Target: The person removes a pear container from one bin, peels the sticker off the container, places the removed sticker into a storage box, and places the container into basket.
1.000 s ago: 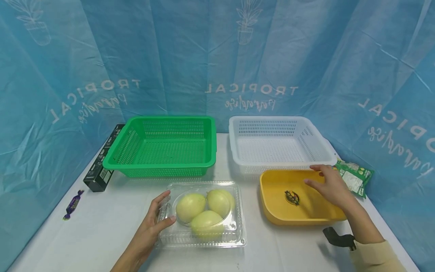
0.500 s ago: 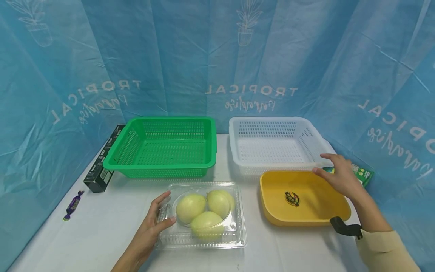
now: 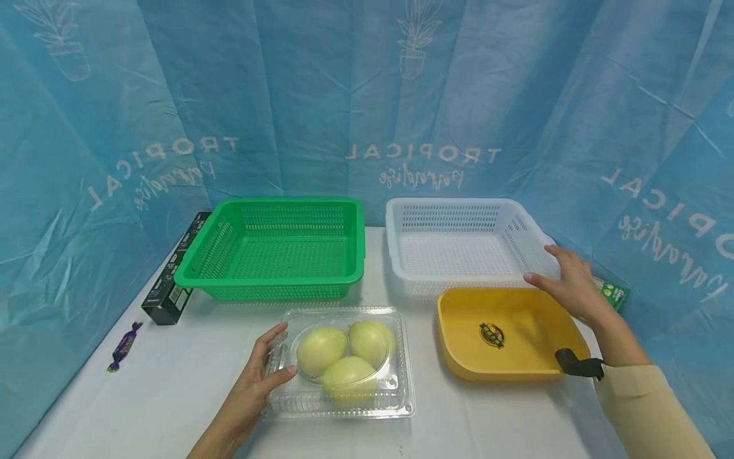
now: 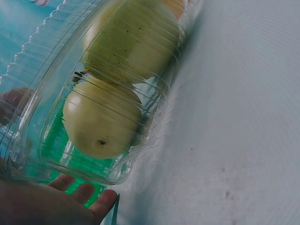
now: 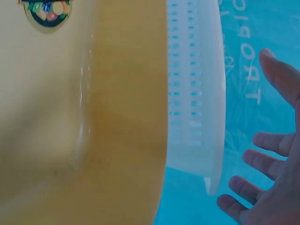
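touching clear plastic clamshell (image 3: 304, 403)'s left side: left grip (image 3: 252, 379), fingers spread | clamshell midway between table (image 3: 172, 395)'s left and right edges | right grip (image 3: 571, 288) spread at white basket (image 3: 453, 255)'s front-right corner

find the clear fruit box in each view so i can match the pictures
Head: the clear box sits low, just left of centre, with the left hand at its left edge.
Left wrist: it slants across the upper left.
Right wrist: not in it.
Shared landmark: the blue curtain, across the back in the head view, upper left in left wrist, right side in right wrist.
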Motion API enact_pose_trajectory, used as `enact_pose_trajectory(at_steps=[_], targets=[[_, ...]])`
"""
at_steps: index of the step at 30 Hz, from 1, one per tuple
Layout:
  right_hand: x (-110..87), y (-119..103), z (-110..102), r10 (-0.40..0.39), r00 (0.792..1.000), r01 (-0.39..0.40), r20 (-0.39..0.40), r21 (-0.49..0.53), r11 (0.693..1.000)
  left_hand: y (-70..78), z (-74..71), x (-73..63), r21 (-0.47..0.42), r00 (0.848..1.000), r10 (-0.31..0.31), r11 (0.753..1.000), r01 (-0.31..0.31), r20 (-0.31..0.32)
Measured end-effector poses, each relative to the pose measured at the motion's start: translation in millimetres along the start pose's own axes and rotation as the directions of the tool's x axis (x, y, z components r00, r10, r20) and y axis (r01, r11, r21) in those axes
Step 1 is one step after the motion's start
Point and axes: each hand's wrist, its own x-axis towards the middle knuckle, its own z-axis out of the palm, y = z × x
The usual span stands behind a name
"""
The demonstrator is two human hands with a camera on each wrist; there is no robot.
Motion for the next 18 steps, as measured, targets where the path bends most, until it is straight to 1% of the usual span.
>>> enact_pose_trajectory(at_steps=[6,11,18], targets=[[11.5,10.6,-0.2,-0.01,0.999,0.011,0.035,-0.033,0.999,0.2,0.3,0.4,0.008,1.0,0.0,1.0,0.0,-0.008],[19.0,21.7,1.1,-0.004,0.997,0.006,0.076,-0.026,1.0,0.5,0.4,0.7,0.011,1.0,-0.01,1.0,0.011,-0.011],[28.1,32.6,2.5,-0.016,0.995,0.016,0.094,-0.005,1.0,-0.3,0.7,0.9,0.009,1.0,-0.007,1.0,0.007,-0.017]])
